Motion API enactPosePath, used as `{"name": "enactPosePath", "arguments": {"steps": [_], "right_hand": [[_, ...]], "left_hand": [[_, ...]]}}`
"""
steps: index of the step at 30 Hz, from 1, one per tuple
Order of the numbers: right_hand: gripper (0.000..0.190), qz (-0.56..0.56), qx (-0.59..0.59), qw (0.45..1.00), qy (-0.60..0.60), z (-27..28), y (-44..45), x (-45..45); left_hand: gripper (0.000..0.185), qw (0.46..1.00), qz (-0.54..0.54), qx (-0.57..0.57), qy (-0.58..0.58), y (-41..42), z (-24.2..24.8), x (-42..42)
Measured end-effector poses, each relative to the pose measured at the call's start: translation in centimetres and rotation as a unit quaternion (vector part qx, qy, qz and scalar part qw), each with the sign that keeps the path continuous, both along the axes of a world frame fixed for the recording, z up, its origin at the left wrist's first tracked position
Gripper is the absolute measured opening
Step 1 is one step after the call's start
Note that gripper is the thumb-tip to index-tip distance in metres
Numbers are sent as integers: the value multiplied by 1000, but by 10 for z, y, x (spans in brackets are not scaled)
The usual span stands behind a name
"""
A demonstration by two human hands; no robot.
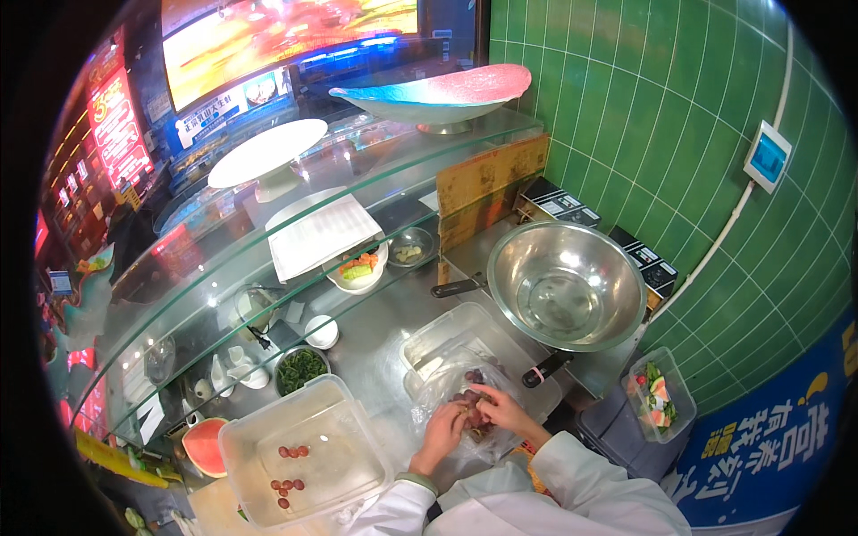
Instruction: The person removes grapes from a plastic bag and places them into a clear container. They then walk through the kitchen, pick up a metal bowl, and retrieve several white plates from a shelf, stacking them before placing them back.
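Both hands work at a bunch of dark red grapes (pixel 477 419) inside an open clear plastic bag (pixel 429 405). My left hand (pixel 441 429) touches the bunch from its left side, thumb and fingers close together at the grapes. My right hand (pixel 503 410) reaches in from the right with a finger extended over the fruit; whether it grips a grape cannot be told. The bag lies partly over a clear plastic tub (pixel 439 328). To the left, a second clear plastic container (pixel 301 402) holds several loose red grapes (pixel 293 452) in small groups.
A large steel bowl (pixel 566 285) rests beyond the right hand, near black handles. A bowl of leafy greens (pixel 301 372), a cut watermelon piece (pixel 206 445) and a cutting board (pixel 214 502) lie left. A tub of scraps (pixel 660 395) stands right. Glass shelving (pixel 268 234) crosses ahead.
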State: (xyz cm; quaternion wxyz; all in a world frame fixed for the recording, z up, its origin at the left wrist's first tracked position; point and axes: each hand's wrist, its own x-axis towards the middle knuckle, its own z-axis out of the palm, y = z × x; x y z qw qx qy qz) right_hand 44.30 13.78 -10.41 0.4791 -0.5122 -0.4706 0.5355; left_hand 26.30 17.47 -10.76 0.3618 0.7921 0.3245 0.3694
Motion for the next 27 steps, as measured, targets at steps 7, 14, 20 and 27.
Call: {"name": "enactPosePath", "arguments": {"steps": [7, 14, 20, 27], "right_hand": [[38, 32, 160, 903, -397, 18, -9, -18], [27, -30, 48, 970, -235, 10, -22, -31], [21, -39, 33, 983, -174, 14, -6, -30], [22, -51, 22, 995, -87, 20, -1, -27]], "left_hand": [[17, 982, 90, -164, -26, -7, -29, -6], [14, 994, 100, 4, 44, -15, -20, -2], [13, 991, 68, 55, 100, -17, -19, -4], [14, 994, 28, 34, 103, -12, -15, -10]]}}
